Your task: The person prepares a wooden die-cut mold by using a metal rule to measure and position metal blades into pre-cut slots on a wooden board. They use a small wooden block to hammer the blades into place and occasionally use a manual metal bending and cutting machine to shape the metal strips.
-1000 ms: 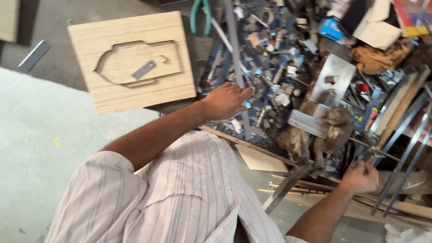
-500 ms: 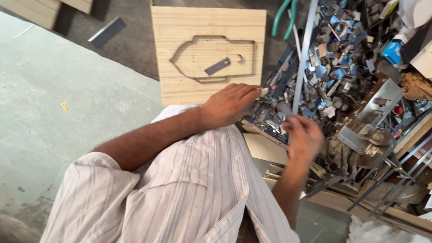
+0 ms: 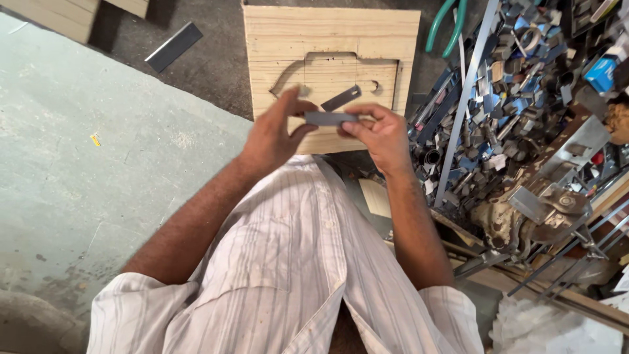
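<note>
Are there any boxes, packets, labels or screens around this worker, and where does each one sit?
Blue packet: far right, on top of the scrap metal pile; small, boxy, blue with a white patch.
Crumpled white wrapping: bottom right corner; white, creased, shapeless.
No screens or signs show.
Neither hand touches these: the left hand and right hand hold a grey metal strip between them.

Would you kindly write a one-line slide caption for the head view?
Both hands, left hand and right hand, hold a short metal strip above a grooved wooden board, beside a scrap pile.
</note>
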